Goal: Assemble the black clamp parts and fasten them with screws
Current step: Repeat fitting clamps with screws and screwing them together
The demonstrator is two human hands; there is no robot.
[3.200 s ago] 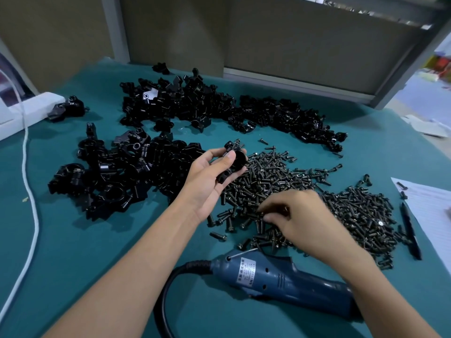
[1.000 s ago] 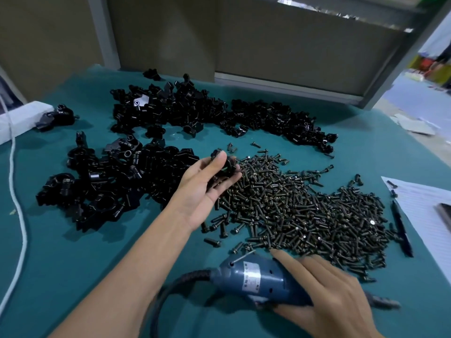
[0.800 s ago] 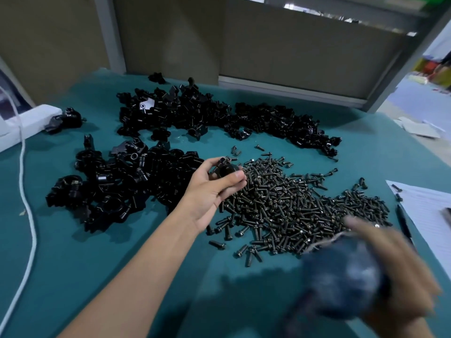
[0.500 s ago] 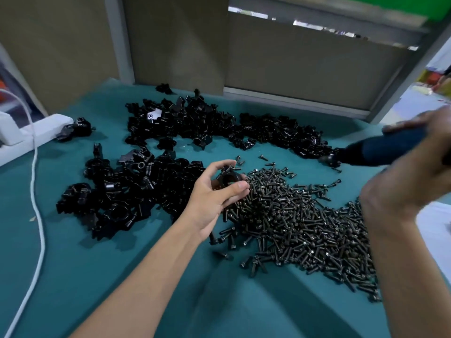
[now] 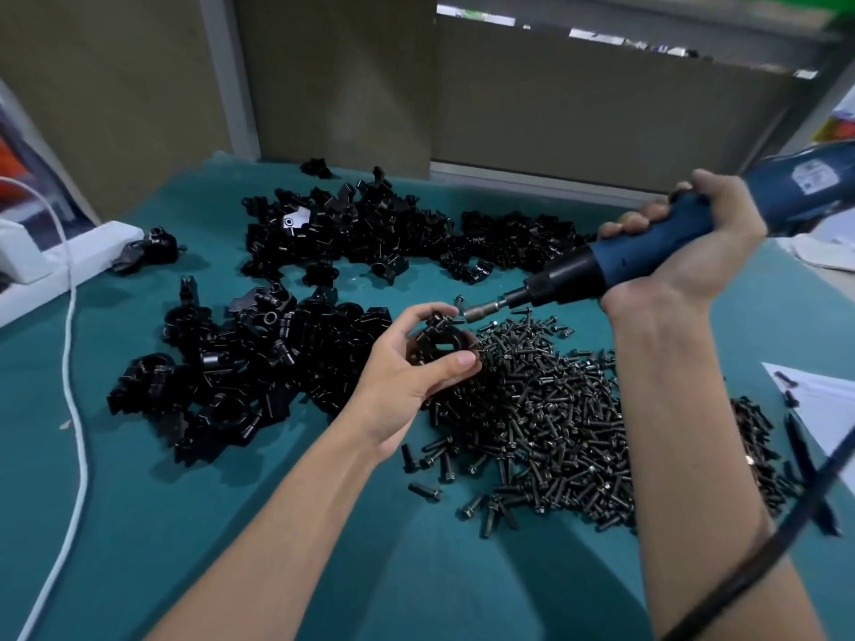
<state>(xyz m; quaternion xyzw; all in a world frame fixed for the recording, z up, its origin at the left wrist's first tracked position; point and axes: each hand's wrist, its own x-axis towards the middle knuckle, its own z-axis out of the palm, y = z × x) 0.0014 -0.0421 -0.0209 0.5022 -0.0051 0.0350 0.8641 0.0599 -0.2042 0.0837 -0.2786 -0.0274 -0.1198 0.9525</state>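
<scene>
While left hand [image 5: 407, 381] gripped black ring-shaped metal clamp [image 5: 442, 349] and right hand [image 5: 694, 256] clasped blue electric screwdriver [image 5: 615, 266], bit [image 5: 481, 312] should have met screw [image 5: 444, 319] squarely.

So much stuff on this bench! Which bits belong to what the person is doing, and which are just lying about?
In the job: left hand holding a black clamp; right hand gripping the blue electric screwdriver; screw pile; heaps of black clamp parts.
Just lying about: white power strip; white cable; paper sheet at the right edge.
</scene>
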